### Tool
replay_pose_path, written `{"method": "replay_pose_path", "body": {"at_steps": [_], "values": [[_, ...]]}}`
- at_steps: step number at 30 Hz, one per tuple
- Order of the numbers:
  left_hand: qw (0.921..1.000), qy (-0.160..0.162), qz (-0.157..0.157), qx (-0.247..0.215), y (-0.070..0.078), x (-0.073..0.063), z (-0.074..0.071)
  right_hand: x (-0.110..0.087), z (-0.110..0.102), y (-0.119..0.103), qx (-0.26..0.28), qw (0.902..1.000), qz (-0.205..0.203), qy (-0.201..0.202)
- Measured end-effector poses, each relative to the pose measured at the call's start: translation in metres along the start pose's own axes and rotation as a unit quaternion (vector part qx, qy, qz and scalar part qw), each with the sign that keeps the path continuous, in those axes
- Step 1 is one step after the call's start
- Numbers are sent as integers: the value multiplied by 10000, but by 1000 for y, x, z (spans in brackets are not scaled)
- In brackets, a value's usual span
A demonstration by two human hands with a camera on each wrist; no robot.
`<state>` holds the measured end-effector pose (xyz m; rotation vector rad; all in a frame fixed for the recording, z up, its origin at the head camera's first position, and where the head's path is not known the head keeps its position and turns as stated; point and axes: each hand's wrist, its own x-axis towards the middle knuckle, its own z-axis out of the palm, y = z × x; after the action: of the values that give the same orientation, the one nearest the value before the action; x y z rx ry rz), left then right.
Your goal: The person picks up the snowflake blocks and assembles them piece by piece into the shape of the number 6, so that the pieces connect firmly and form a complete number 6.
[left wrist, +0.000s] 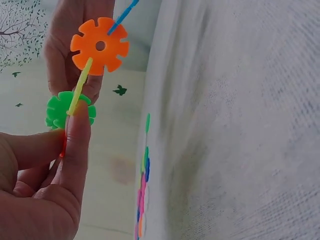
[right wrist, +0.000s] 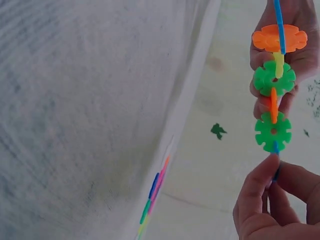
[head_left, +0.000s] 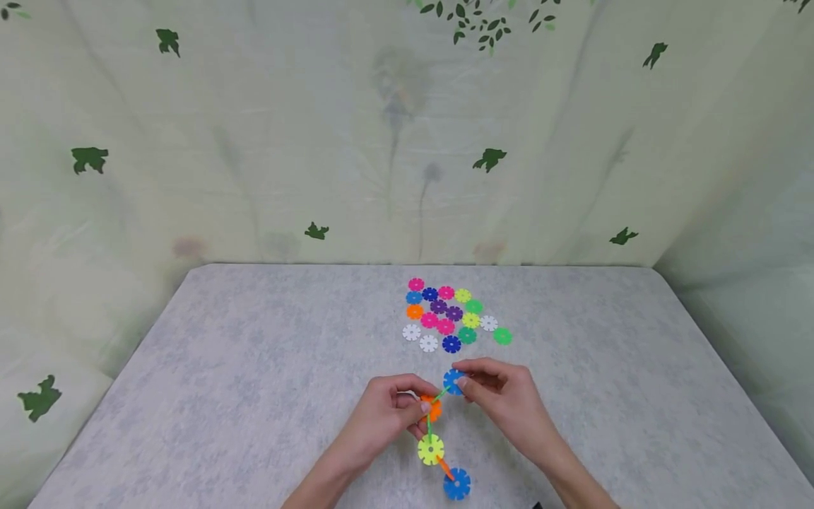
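Observation:
A chain of notched plastic discs, joined slot to slot, hangs between my two hands. My left hand (head_left: pixel 384 411) pinches an orange disc (head_left: pixel 435 410) partway along it. At the upper end my right hand (head_left: pixel 509 397) pinches a blue disc (head_left: pixel 453 380) between thumb and fingers. An edge-on green disc (right wrist: pixel 273 132) links those two. Below my left hand the chain runs through another green disc (left wrist: pixel 61 106) and a yellow disc (head_left: pixel 431 449). An edge-on orange disc (head_left: pixel 446 468) then joins a blue disc (head_left: pixel 457 484) at the lower end.
Beyond my hands, several loose discs in pink, purple, white, green and other colours lie flat on the grey table (head_left: pixel 254 367), such as a white disc (head_left: pixel 429 343) and a dark blue disc (head_left: pixel 451 344). A pale curtain (head_left: pixel 286 141) with leaf prints hangs behind.

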<state>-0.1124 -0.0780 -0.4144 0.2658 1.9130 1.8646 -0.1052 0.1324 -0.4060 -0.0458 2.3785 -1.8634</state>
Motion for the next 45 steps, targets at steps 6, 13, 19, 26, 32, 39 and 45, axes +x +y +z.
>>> {"method": "replay_pose_path", "body": {"at_steps": [6, 13, 19, 26, 32, 39, 45], "values": [[9999, 82, 71, 65, -1, 0, 0, 2, 4, 5, 75, 10000, 21, -5], [9994, 191, 1, -279, -4, 5, 7, 5, 4, 8, 149, 9996, -176, -164], [9977, 349, -359, -466, -5, 7, 8, 8, 6, 4, 25, 9976, -359, -586], [9965, 562, -485, -379, -7, 8, 5, 13, 7, 1, -80, 9916, -569, -1159], [9964, 783, -298, -157, -7, 9, 3, 27, -7, 8, -538, 9868, -780, -1310], [9951, 893, -402, -93, -6, 11, 2, 54, -39, 23, -1558, 9795, -878, -927], [9948, 907, -442, -167, -6, 10, 2, 72, -68, 32, -2291, 9672, -826, -726]]}}
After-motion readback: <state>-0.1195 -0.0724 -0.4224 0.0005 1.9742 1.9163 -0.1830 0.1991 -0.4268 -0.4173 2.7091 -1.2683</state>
